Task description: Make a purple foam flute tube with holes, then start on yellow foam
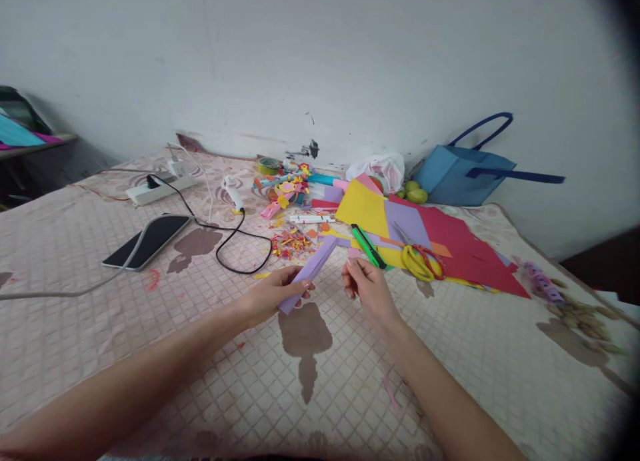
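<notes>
My left hand is wrapped round a folded strip of purple paper, thumb on top, its far end pointing up and to the right. To the right, my right hand has its thumb and fingertips pressed together. Whether anything sits in that pinch is hidden; a small pink paper piece shows just behind the fingertips. A green box cutter lies beyond my right hand. Yellow-handled scissors rest on coloured paper to its right. Small paper scraps are heaped beyond the purple strip.
Yellow paper and red paper spread at the right, before a blue bag. On the left lie a dark tablet-like device, a white power strip and a glue gun with its black cord.
</notes>
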Demonstrator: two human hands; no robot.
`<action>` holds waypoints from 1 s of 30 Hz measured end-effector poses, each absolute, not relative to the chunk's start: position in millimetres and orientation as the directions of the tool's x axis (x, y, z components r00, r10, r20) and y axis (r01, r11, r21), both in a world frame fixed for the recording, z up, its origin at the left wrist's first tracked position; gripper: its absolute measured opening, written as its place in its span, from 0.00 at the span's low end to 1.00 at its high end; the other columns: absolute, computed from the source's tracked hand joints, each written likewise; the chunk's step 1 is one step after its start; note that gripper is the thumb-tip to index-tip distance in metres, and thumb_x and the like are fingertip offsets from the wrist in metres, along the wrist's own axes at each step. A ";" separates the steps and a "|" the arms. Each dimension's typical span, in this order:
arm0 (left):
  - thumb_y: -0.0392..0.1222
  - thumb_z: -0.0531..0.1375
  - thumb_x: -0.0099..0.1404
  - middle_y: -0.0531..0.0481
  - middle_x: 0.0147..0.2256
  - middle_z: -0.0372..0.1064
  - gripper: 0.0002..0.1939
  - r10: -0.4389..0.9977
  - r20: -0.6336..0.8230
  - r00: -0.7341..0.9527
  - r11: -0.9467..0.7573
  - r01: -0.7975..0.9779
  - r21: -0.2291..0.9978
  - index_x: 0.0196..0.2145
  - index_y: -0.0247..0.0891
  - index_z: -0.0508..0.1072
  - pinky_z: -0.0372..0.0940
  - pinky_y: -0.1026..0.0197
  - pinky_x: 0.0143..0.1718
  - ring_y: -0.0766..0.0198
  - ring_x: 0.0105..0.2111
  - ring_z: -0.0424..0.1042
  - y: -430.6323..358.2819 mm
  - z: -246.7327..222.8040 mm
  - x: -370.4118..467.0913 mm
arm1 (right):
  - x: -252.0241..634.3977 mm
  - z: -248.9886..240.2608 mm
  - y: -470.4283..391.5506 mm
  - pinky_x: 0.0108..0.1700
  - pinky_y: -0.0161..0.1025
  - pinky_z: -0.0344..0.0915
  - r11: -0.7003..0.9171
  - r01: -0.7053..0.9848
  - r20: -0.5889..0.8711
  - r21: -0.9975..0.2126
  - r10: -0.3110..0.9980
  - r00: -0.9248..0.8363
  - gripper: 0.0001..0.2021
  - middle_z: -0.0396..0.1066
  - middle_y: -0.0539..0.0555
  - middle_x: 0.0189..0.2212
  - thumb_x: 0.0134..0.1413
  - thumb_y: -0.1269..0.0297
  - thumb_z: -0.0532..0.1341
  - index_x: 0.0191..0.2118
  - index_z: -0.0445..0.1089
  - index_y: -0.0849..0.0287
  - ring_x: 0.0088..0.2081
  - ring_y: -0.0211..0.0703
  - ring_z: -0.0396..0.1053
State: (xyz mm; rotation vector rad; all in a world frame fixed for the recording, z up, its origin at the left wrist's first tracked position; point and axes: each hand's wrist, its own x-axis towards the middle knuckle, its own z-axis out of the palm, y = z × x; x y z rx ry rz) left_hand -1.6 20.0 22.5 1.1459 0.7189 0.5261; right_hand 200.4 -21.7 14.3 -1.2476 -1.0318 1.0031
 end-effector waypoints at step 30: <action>0.47 0.63 0.60 0.42 0.41 0.72 0.20 0.622 -0.273 0.734 0.436 -0.034 0.899 0.46 0.34 0.65 0.63 0.67 0.30 0.69 0.32 0.71 20.9 20.1 -5.2 | 200.9 27.2 -31.8 0.31 0.39 0.65 0.352 0.415 0.443 -0.839 0.884 0.146 0.11 0.70 0.55 0.48 0.61 0.55 0.53 0.35 0.69 0.53 0.24 0.34 0.65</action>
